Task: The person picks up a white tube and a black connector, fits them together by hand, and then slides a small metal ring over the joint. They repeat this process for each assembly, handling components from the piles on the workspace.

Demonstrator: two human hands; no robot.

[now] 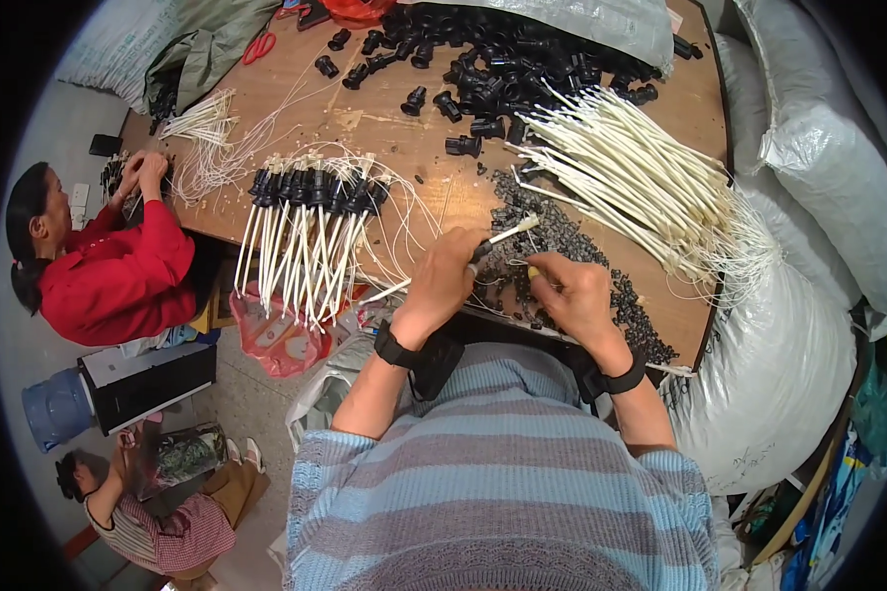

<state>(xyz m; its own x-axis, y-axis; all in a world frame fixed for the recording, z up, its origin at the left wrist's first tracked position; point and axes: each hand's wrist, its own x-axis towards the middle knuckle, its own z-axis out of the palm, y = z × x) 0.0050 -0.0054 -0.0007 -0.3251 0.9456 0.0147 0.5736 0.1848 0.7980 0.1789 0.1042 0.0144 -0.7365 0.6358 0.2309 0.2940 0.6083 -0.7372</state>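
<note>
My left hand (442,278) is closed around a white sleeved cable (512,232) with a black fitting on it. One end of the cable points up to the right, and a white length shows below the hand on the left. Close by, my right hand (579,298) has its fingers pinched together beside a small yellow thing (534,272), too small to name. A thin pale wire shows near those fingertips. Small black parts (562,236) lie spread on the table beneath both hands. Left of my left hand, a bunch of white cables with black fittings (315,192) overhangs the table edge.
A big bundle of white cables (631,177) lies at the right. Black fittings (488,84) are heaped at the back of the wooden table (296,113), near red scissors (259,47). Full white sacks (769,374) crowd the right side. Two other people are at the left, one in red (118,266).
</note>
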